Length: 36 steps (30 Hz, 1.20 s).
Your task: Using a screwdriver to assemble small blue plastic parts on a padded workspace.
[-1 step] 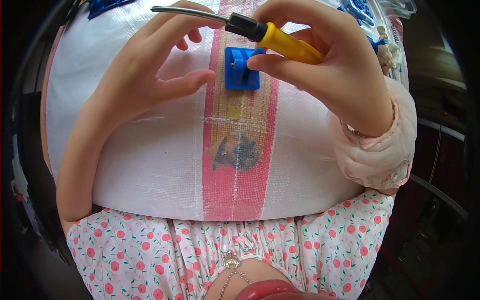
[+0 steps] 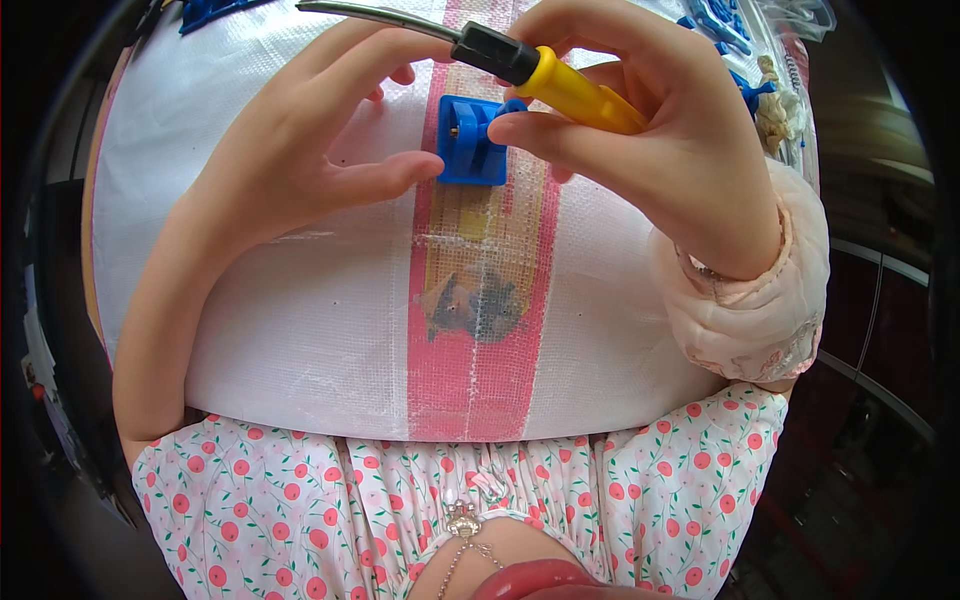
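Observation:
A blue plastic part [image 2: 466, 150] with a square base and upright walls sits on the pink and tan stripe of the white woven cover. My right hand [image 2: 640, 130] is closed around a screwdriver [image 2: 575, 90], whose yellow and black handle lies across the palm. Its metal shaft points left, above my left hand. The right thumb also presses at a small round blue piece on the part's right side. My left hand [image 2: 310, 150] is open, fingers curved and apart. Its thumb tip is at the part's left edge; I cannot tell whether it touches.
The woven cover [image 2: 300, 340] spreads over the rounded table up to my body. More blue plastic pieces [image 2: 722, 25] lie at the far right, near a clear bag [image 2: 805, 18] and a beige crumpled thing [image 2: 772, 110]. Another blue piece [image 2: 210, 12] is at the far left.
The blue part has shifted slightly left, with my right thumb still at it. My left thumb has come a little to the right, up to the part's edge.

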### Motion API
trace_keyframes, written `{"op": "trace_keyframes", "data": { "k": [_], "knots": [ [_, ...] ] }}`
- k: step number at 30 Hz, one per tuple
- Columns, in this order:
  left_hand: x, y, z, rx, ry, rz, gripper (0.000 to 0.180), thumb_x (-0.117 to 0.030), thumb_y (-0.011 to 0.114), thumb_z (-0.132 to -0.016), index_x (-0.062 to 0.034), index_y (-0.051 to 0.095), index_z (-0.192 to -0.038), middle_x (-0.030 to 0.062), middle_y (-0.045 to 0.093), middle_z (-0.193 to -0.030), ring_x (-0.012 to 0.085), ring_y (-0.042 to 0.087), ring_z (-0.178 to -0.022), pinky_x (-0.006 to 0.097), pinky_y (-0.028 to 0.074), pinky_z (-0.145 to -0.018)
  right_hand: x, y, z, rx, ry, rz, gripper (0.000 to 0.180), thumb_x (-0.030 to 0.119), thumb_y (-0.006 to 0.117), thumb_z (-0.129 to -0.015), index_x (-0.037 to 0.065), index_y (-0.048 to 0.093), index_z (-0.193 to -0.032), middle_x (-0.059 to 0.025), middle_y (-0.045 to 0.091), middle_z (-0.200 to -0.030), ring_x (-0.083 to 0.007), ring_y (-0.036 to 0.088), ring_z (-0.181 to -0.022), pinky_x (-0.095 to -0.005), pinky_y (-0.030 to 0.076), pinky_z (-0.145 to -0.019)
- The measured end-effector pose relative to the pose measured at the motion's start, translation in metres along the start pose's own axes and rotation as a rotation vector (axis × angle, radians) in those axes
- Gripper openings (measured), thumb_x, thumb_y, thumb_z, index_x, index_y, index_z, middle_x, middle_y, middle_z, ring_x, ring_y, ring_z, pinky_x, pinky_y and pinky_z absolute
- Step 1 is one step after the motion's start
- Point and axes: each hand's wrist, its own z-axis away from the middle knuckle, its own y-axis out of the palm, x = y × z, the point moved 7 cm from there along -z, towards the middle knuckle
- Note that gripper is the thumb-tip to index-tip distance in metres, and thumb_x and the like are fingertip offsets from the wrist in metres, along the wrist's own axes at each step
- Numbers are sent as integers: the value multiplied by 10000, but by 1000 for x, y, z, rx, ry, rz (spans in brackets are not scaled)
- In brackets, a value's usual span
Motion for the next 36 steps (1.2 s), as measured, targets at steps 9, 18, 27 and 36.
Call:
{"op": "trace_keyframes", "data": {
  "k": [9, 18, 27, 36],
  "knots": [
    [0, 2, -6, 158, -14, 65, 553, -206, 850, -716, -76, 595, -1190, 104, 554, -1300, 243, 555, -1160, 345, 500, -942, -24, 4, -4, -13, 155, -600, 292, 69, 735, -853, 26, 552, -1077, -126, 669, -992, -208, 684, -940, -295, 546, -889],
    [20, -42, -14, -23, -420, 157, 307, -37, 773, -773, -14, 645, -1051, 73, 580, -1101, 177, 570, -1037, 265, 506, -851, -36, -7, -8, -91, 98, 120, 258, 167, 623, -946, 49, 565, -1168, -36, 594, -860, -62, 504, -669, -192, 400, -591],
    [50, -36, -2, -102, -432, 477, 256, 38, 648, -858, 4, 671, -1111, 94, 587, -1171, 177, 577, -1064, 275, 497, -951, -18, 5, -10, -115, -190, 542, 241, 99, 688, -854, 57, 605, -1076, -118, 645, -922, -279, 654, -804, -309, 517, -704],
    [43, -37, -4, -125, -425, 399, 223, 39, 622, -877, 6, 683, -1089, 84, 617, -1129, 171, 586, -1041, 262, 493, -930, -12, 12, -7, -164, -262, 656, 275, 61, 723, -844, 75, 635, -1104, -99, 665, -995, -229, 672, -851, -261, 538, -744]
  ]
}}
